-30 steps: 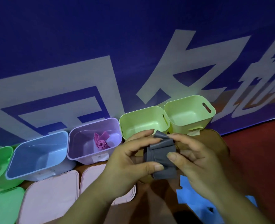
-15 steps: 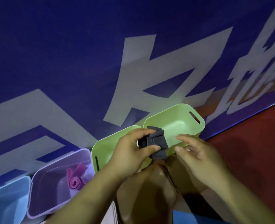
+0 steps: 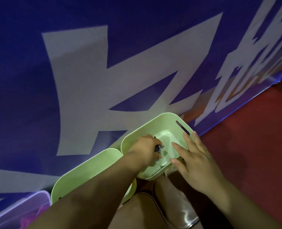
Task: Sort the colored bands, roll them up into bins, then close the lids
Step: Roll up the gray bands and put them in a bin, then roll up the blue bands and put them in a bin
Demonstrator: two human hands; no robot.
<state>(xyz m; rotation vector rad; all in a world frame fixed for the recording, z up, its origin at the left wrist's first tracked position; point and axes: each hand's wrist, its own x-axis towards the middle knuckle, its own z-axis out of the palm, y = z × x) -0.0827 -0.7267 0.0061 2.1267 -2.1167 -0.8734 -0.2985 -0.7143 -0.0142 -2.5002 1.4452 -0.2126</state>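
Head view: left hand (image 3: 145, 149) grips grey band (image 3: 157, 148) in bin (image 3: 168, 115), right hand (image 3: 194, 161) beside.

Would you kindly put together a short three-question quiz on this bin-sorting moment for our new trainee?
1. True or false: the left hand holds the grey band inside the rightmost green bin.
2. The right hand has its fingers: A) curled round a lid; B) straight, at that bin's rim; C) balled into a fist.
3. Fill in: the purple bin holds a ____ band.
Key: 1 true; 2 B; 3 pink band.
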